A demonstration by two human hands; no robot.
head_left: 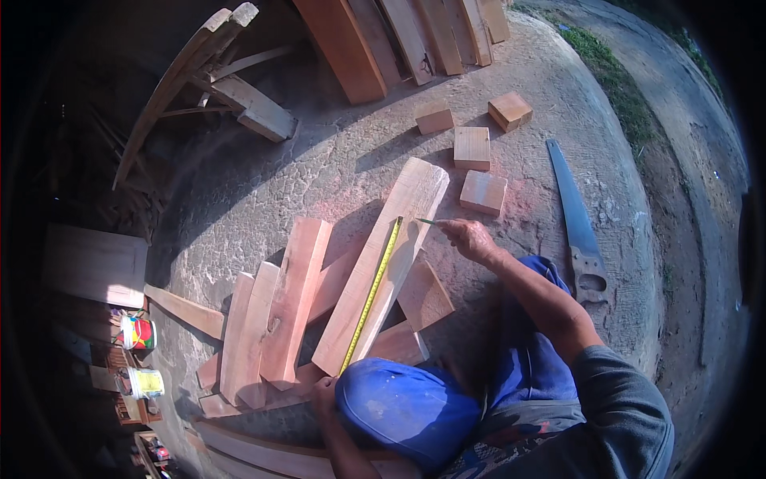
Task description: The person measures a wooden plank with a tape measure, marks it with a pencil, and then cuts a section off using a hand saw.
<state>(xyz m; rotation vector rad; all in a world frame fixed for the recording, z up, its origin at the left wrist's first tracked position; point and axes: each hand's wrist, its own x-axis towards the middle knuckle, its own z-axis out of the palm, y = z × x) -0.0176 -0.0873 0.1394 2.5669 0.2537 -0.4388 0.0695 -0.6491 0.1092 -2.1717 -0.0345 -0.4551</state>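
A yellow tape measure (372,297) runs lengthwise along the top of a thick wooden board (415,188), which lies aslant over other timber. At the board's near end my left hand (324,394) is closed at the lower end of the tape. My blue-trousered knee partly hides those fingers and the tape's case. Beyond the tape's far end, at the board's right side, my right hand (471,238) pinches a thin green pencil (428,221). Its tip points left and reaches over the board's surface close to the edge.
Several timber pieces (295,299) lie left of the board. Wooden blocks (472,147) sit beyond my right hand, and a handsaw (576,215) rests to the right. Planks (343,48) stand at the back, near a wooden frame (179,80). Paint buckets (145,383) are at far left.
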